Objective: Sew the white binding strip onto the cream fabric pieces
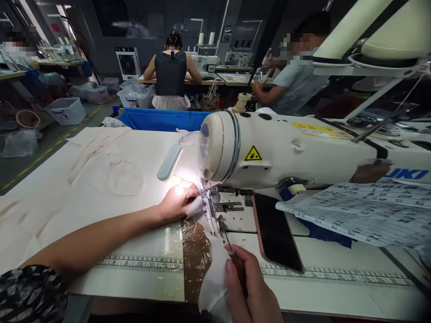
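Beside the needle area of a white sewing machine (269,148), my left hand (178,200) has its fingers pinched on a thin white fabric piece (215,273). The fabric runs from there past the metal binder parts (220,222) and down over the front edge of the table. My right hand (251,289) is closed around the dark handle of an awl (237,268). Its thin metal spike points up toward the binder. Bright lamp light washes out the spot at my left fingertips.
A phone (278,231) lies right of the needle plate, near printed paper (350,211). Pale cut fabric (114,172) and a light-blue handle-like object (169,160) lie left. A ruler strip (141,264) crosses the table (134,287). Two co-workers sit beyond the blue fabric trough (155,119).
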